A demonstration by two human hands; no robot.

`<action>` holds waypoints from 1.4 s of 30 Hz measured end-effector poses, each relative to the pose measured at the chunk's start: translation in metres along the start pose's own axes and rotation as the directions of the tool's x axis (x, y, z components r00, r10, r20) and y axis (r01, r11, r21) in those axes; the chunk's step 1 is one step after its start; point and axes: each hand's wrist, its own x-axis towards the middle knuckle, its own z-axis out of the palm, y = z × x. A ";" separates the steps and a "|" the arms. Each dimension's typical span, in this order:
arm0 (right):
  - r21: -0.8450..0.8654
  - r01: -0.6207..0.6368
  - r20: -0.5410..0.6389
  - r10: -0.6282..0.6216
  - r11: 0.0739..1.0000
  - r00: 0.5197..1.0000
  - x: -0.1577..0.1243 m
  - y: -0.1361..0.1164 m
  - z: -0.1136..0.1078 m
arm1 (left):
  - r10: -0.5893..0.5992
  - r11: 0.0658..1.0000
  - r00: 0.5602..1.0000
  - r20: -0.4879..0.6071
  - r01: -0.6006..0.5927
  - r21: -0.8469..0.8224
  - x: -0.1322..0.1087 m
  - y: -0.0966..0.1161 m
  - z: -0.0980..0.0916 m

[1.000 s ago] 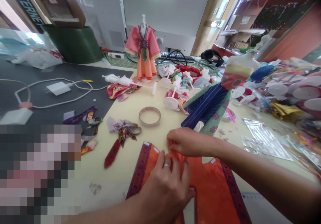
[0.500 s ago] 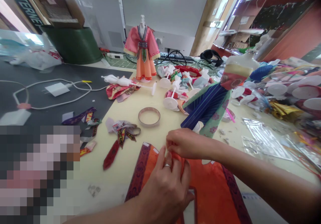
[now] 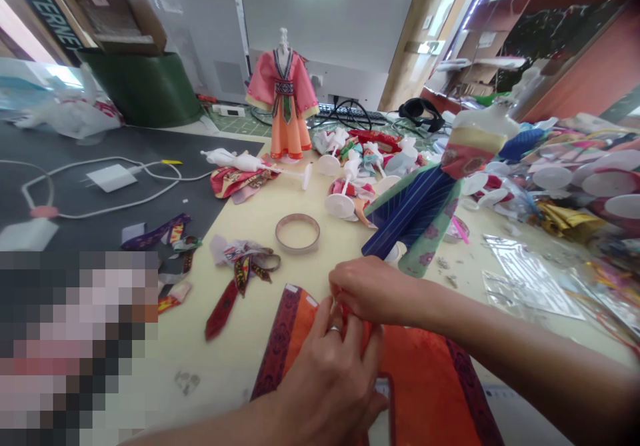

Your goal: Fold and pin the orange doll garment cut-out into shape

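Pinching: right hand (image 3: 373, 291) and left hand (image 3: 330, 393) gathering a fold of the orange cloth panel (image 3: 430, 386), fingers pressed together on it;
Where: panel lies flat at the near edge of the bench (image 3: 240, 359);
Done: I see one pink-and-orange robed doll (image 3: 284, 109) upright on its stand;
Left: I see an undressed white doll (image 3: 240, 161) on its side, patterned ribbon strips (image 3: 223, 309) loose nearby.

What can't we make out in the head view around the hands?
Where the orange cloth gathers: hidden by the left hand and right hand; the grip can't be read.
Cloth's lower end: cut off by the bottom edge.
Bottom-left corner: a pixelated patch hides whatever lies there.
Dark-edged object beside the left hand: partly hidden, cut off by the bottom edge; kind unclear.
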 end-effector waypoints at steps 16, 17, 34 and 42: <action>0.024 0.003 -0.051 -0.002 1.000 0.999 0.007 0.008 0.000 | 0.000 0.999 1.000 0.031 0.001 -0.039 0.002 0.000 -0.005; 0.058 -0.006 -0.042 0.009 0.998 0.999 0.007 0.008 -0.002 | 0.001 0.999 0.999 0.034 0.000 -0.036 0.002 0.000 -0.005; 0.061 0.007 -0.158 0.003 0.998 0.987 -0.007 0.004 -0.002 | 0.018 1.000 0.997 0.072 -0.020 0.024 0.003 0.002 -0.011; 0.237 -0.144 -0.496 0.247 0.961 0.832 -0.095 -0.002 0.009 | 0.065 0.998 0.998 0.015 -0.066 0.022 0.005 -0.004 -0.011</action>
